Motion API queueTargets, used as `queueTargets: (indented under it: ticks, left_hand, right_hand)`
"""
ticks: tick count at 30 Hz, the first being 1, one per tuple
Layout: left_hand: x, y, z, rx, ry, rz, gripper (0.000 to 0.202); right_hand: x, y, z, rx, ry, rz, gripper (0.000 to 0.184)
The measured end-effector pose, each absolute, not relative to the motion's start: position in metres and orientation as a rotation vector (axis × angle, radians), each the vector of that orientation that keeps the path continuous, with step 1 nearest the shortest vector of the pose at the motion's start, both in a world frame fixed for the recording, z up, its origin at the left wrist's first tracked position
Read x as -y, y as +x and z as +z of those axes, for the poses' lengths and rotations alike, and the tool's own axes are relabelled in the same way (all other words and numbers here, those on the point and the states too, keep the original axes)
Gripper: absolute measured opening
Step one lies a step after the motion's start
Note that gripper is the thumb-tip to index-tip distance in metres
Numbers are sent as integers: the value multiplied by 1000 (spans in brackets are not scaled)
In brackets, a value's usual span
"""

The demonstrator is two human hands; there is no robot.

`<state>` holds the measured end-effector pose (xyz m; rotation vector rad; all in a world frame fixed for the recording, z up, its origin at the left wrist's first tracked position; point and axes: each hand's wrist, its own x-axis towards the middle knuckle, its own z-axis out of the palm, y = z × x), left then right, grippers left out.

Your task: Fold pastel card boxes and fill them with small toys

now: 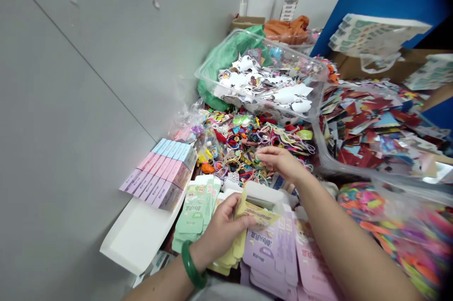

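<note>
My left hand, with a green bangle on its wrist, is closed on a small yellow paper box held above stacks of flat box blanks. The green blanks lie to its left, the purple and pink blanks to its right. My right hand reaches forward into a heap of colourful hair ties and small trinkets, its fingertips pinched together on something too small to make out.
A row of folded pink and blue boxes leans on a white tray by the grey wall. Behind stand a clear bin of stickers, a bin of red cards and bagged colourful items at right.
</note>
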<state>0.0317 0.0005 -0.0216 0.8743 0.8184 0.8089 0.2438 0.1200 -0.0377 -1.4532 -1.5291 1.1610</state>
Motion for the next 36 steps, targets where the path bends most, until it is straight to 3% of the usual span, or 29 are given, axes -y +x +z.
queueTargets:
  ticks: [2,9,18,25,29,32,36]
  left_hand:
    - [-1,33,-24,-827,892,821,39]
    - [-6,40,-29,-839,940,863,39]
    - [-7,40,-18,-768,1097,699,38]
    - [-6,41,-16,-710,1071,559,39]
    - [-5,44,-18,-737,1026,656,37]
    - [1,46,-23,-741,999,740,38]
    - [12,53,-38,-756,1093,774,34]
  right_hand:
    - [-105,254,-27,1410,-1338,1225,42]
    - [-40,265,3,1403,-939,1145,9]
    - [-6,271,44,1870,-1014,1241,18]
    - [-3,250,42,2171,-1087,879,22]
    - [7,251,32,1961,-1194,698,20]
    - [19,264,19,1540,-1332,903,29]
    - [37,267,-6,1056,-1274,1548,38]
